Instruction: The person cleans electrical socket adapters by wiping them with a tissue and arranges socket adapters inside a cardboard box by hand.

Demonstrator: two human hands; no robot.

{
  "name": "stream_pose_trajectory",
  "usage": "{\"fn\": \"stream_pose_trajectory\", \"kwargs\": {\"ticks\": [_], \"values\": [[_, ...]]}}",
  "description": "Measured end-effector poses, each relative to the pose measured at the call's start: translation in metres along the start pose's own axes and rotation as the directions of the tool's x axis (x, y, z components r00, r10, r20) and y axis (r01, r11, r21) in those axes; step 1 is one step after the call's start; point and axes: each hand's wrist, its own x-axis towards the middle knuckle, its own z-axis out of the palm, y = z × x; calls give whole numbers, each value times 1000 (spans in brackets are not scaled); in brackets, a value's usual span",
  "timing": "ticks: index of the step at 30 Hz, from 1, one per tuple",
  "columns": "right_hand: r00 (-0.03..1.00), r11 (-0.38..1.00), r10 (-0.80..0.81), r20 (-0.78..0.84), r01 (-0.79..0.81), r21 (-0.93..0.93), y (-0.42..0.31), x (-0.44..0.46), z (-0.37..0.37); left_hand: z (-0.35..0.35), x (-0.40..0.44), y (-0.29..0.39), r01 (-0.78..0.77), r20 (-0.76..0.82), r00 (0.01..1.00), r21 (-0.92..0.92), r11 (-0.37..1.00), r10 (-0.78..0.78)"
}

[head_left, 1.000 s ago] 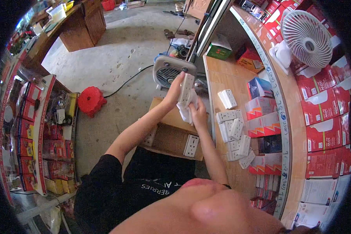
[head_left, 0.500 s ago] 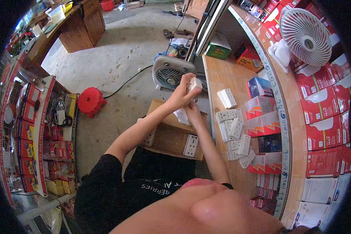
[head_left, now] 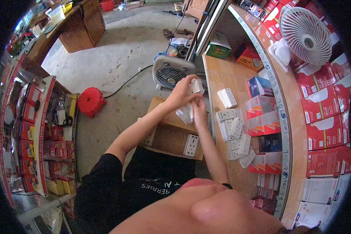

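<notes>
My left hand [head_left: 180, 94] is wrapped around a white power socket block [head_left: 196, 85], holding it above the carton. Just below it, my right hand [head_left: 199, 111] has its fingers closed near the block's lower end, on a crumpled translucent plastic wrapper [head_left: 185, 113] that hangs between the hands. Part of the wrapper is hidden by the fingers. Under my forearms the open cardboard box [head_left: 169, 140] has a white socket strip [head_left: 190, 145] at its right side. Another white strip [head_left: 148, 136] is partly covered by my left forearm.
Several white socket strips [head_left: 234, 128] lie piled on the wooden counter [head_left: 218, 72] at right, beside stacked small boxes [head_left: 263, 124]. A grey floor fan [head_left: 171, 74] stands ahead, a red stool [head_left: 91, 102] to the left. A white fan [head_left: 306, 37] is at upper right.
The socket block has turned slightly and come down a little in my left hand. My right hand has shifted up and right, and more of the wrapper shows between the hands.
</notes>
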Motion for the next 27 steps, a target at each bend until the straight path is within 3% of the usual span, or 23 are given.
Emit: {"fn": "stream_pose_trajectory", "kwargs": {"ticks": [1,3,6,8,14,19,24,27], "values": [[1000,1000,0,-1,0,1,-6,-3,2,0,-1,2,76,-16,997,9,997,-76],[987,901,-141,-74,97,-423,-16,-8,4,2,-2,1,152,-33,988,16,988,-151],[986,837,-124,-112,43,-546,-26,-13,5,3,-4,-1,172,-97,978,-111,979,-183],[983,846,-138,-123,52,-531,-23,-15,3,1,-4,5,237,42,971,-134,962,-234],[966,874,-194,-172,91,-477,-28,-15,5,7,-7,-8,261,157,957,-88,961,-246],[952,899,-231,-202,130,-418,-27,-14,7,14,-13,-19,229,177,960,-64,971,-215],[964,819,-227,-139,111,-564,-32,-15,10,10,-11,-15,334,205,928,-93,938,-310],[975,837,-222,-1,191,-512,-27,-14,14,18,-8,-31,396,55,918,-164,904,-392]]}}
